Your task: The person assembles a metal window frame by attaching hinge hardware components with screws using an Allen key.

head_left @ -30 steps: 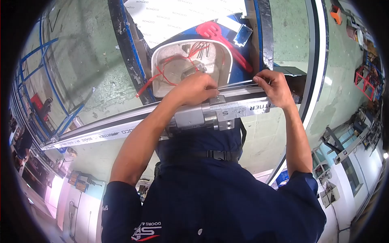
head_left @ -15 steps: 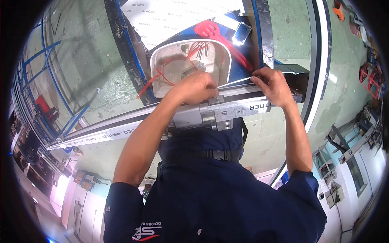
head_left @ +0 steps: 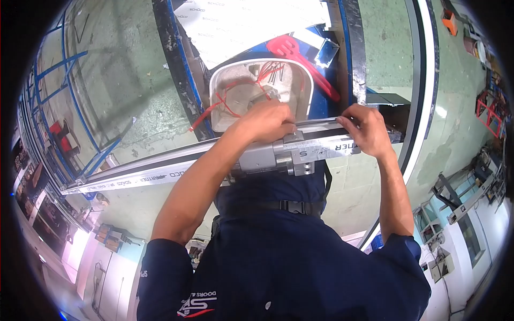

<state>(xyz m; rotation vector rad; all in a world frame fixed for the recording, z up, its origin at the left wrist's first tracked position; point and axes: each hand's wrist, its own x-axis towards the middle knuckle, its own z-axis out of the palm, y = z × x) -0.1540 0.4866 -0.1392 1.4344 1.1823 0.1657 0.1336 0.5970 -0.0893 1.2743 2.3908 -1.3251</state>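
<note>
A long aluminium profile (head_left: 144,163), wrapped in printed film, runs across in front of my body. A grey metal hinge (head_left: 258,158) sits on its near side. My left hand (head_left: 267,122) is closed, its fingertips down at the profile's top just above the hinge. To the right, my right hand (head_left: 366,127) pinches the end of a thin pale strip (head_left: 317,122) between thumb and fingers. The strip stretches along the profile's top towards my left fingertips, where its other end is hidden.
Beyond the profile stands a white tub (head_left: 214,101) holding red cord and small metal pieces. A red fork-shaped tool (head_left: 305,63) lies beside it, with white printed sheeting (head_left: 235,27) behind. A tall white frame bar (head_left: 426,80) rises at the right.
My right hand has lowered its end of the strip, which now lies nearly along the profile instead of slanting up. My left hand stays by the hinge. The view has shifted slightly.
</note>
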